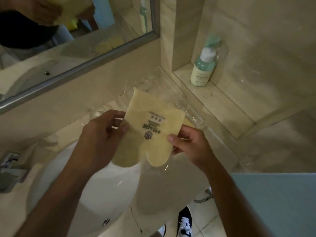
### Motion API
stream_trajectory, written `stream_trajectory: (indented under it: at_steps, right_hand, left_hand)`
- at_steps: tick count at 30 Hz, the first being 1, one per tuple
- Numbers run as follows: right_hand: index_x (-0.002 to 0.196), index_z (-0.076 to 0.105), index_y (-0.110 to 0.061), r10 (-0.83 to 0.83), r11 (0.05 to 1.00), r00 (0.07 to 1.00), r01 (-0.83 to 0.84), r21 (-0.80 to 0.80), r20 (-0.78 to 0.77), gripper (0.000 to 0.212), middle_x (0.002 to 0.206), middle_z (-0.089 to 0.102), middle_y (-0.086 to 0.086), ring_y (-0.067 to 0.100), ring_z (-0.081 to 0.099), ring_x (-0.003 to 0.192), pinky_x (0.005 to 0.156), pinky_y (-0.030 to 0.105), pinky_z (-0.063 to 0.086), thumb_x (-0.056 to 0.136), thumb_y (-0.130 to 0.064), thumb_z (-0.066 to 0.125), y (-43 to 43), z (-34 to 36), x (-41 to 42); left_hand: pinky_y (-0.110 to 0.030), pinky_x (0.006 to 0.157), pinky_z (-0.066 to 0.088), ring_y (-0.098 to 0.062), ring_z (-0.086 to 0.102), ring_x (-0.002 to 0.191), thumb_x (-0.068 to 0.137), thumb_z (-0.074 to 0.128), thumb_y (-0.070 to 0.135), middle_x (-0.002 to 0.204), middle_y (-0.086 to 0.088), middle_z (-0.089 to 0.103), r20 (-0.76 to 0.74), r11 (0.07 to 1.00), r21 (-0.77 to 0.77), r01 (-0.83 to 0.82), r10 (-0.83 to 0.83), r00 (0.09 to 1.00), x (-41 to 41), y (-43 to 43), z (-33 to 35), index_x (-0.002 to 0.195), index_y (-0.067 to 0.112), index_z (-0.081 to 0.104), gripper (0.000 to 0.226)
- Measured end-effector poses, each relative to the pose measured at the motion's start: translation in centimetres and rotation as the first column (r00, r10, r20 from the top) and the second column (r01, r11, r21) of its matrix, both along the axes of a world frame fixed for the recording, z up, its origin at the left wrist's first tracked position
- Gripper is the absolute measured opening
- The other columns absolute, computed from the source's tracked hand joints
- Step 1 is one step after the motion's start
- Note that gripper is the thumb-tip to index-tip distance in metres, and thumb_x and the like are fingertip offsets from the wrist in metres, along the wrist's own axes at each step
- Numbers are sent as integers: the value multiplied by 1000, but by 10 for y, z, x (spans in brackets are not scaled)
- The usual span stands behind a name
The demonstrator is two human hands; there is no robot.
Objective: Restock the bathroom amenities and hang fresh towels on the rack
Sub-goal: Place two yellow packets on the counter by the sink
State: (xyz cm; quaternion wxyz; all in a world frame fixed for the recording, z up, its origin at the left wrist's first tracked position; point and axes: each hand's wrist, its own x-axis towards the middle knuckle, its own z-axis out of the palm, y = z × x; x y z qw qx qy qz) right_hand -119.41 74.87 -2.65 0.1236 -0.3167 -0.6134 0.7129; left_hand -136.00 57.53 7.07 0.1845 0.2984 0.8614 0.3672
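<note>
On the bottle [201, 72] "YAPIYE" shows; the packet [152, 117] print is illegible.

crinkly, glossy clear plastic wrap [192, 115] over a matt, pale yellow, cloth-like packet [150, 129]; glossy white basin [106, 185]; polished veined stone counter [56, 137]; brushed metal mirror frame [85, 65]; smooth plastic bottle [202, 71].

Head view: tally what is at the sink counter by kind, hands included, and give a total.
hands: 2, left hand, right hand
wrapped yellow packet: 1
pump bottle: 1
tap: 1
Total: 5
</note>
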Motion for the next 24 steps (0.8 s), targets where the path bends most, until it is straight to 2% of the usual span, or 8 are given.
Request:
stream_trajectory:
  at_steps: [2, 6, 7, 12, 14, 18, 21, 24]
  right_hand:
    - [101, 75, -14, -56, 998, 998, 56, 6, 42, 14, 91, 77, 13, 34, 74, 75, 60, 39, 62, 91, -5, 70, 3, -5, 13]
    - [100, 74, -13, -258, 959, 958, 269, -89, 124, 10, 85, 77, 10, 19, 70, 69, 58, 32, 60, 93, -8, 69, 8, -25, 29]
    - [100, 74, -12, -304, 939, 941, 322, -117, 149, 9, 85, 76, 11, 18, 69, 70, 58, 31, 59, 94, -9, 69, 8, -31, 28]
    - [96, 71, -9, -463, 821, 832, 532, -206, 306, 5, 81, 72, 9, 18, 68, 65, 54, 28, 60, 94, -7, 68, 11, -67, 5]
    - [96, 70, -4, -480, 809, 812, 556, -190, 332, 4, 78, 69, 11, 17, 65, 59, 49, 26, 58, 94, -6, 68, 13, -74, -5]
    - [86, 66, -9, -461, 818, 811, 546, -181, 360, 9, 80, 69, 14, 22, 64, 63, 50, 27, 58, 94, -7, 68, 10, -81, -19]
    - [91, 67, -5, -465, 845, 798, 530, -78, 384, 6, 80, 71, 15, 25, 67, 61, 47, 29, 56, 94, -10, 69, 9, -87, -26]
    - [95, 66, -3, -461, 871, 794, 491, 29, 395, 12, 80, 73, 15, 23, 71, 53, 44, 27, 52, 93, -15, 71, 6, -91, -33]
  left_hand:
    - [-26, 70, 56, 1, 70, 73, 93, 67, 19, 93, 17, 73, 29, 1000, 16, -25, 24, 999, 4, 7, -7, 112, 38, 63, 27]
    - [-10, 70, 51, 2, 70, 80, 92, 68, 17, 94, 18, 73, 33, 995, 57, -77, 75, 997, 12, 8, -18, 115, 34, 64, 29]
    - [-11, 71, 52, 2, 70, 82, 92, 68, 18, 93, 18, 73, 45, 995, 55, -87, 84, 995, 13, 5, -20, 114, 35, 63, 28]
    - [-37, 67, 59, -4, 73, 80, 92, 67, 24, 94, 17, 74, 103, 991, -8, -133, 133, 986, 14, -22, -30, 117, 42, 56, 33]
    - [-38, 71, 59, -3, 73, 79, 92, 67, 25, 93, 18, 74, 116, 986, -27, -163, 165, 980, 13, -32, -33, 116, 43, 56, 32]
    - [-35, 79, 58, -2, 72, 78, 91, 67, 27, 91, 19, 74, 144, 978, -54, -203, 208, 967, 8, -48, -38, 115, 42, 56, 30]
    - [-34, 80, 57, -2, 72, 77, 91, 67, 27, 90, 18, 74, 130, 975, -64, -211, 218, 967, 3, -54, -40, 114, 40, 57, 29]
    - [-33, 79, 57, -2, 72, 77, 90, 65, 28, 90, 17, 74, 119, 978, -54, -203, 208, 971, 0, -57, -41, 114, 39, 58, 27]
